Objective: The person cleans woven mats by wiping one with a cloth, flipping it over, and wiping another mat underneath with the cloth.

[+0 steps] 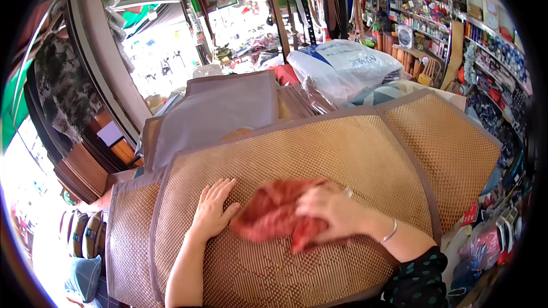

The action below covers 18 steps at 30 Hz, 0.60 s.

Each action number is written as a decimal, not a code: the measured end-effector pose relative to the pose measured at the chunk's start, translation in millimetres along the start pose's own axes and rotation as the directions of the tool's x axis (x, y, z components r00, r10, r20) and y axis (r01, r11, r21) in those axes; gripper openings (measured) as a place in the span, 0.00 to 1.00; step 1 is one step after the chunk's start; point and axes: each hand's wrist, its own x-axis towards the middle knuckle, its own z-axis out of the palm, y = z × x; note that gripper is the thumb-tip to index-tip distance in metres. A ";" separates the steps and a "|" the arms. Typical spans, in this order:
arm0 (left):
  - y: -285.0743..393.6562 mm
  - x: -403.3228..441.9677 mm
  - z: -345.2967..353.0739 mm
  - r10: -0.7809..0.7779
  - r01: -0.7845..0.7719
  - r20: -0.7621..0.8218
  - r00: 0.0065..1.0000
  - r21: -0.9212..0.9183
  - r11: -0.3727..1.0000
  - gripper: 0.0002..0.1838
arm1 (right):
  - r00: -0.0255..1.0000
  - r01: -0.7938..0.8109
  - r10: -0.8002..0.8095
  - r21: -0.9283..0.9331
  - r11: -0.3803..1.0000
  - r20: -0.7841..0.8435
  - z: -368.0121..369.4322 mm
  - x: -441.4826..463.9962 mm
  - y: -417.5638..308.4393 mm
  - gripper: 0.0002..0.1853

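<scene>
A tan woven mat (319,142) with brown cloth edging lies spread out in front of me. My left hand (213,210) rests flat on it, fingers stretched out and holding nothing. A red cloth (271,211), bunched up and slightly blurred, is under my right hand (326,211), whose fingers are curled over it against the mat. The cloth lies just to the right of my left hand. My right wrist wears a bracelet, and its dark sleeve has green dots.
Another woven mat section (439,148) spreads to the right. Behind lie a grey mat (228,108) and a large white plastic bag (348,65). Belts (279,11) hang overhead. Stocked shelves (496,51) line the right side; rolled mats (85,165) stand at left.
</scene>
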 end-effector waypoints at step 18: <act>2.4 2.0 0.9 -0.013 0.013 0.002 1.000 0.007 1.000 0.32 | 0.992 -0.041 0.023 -0.143 0.989 -0.125 0.1 -8.2 6.9 0.38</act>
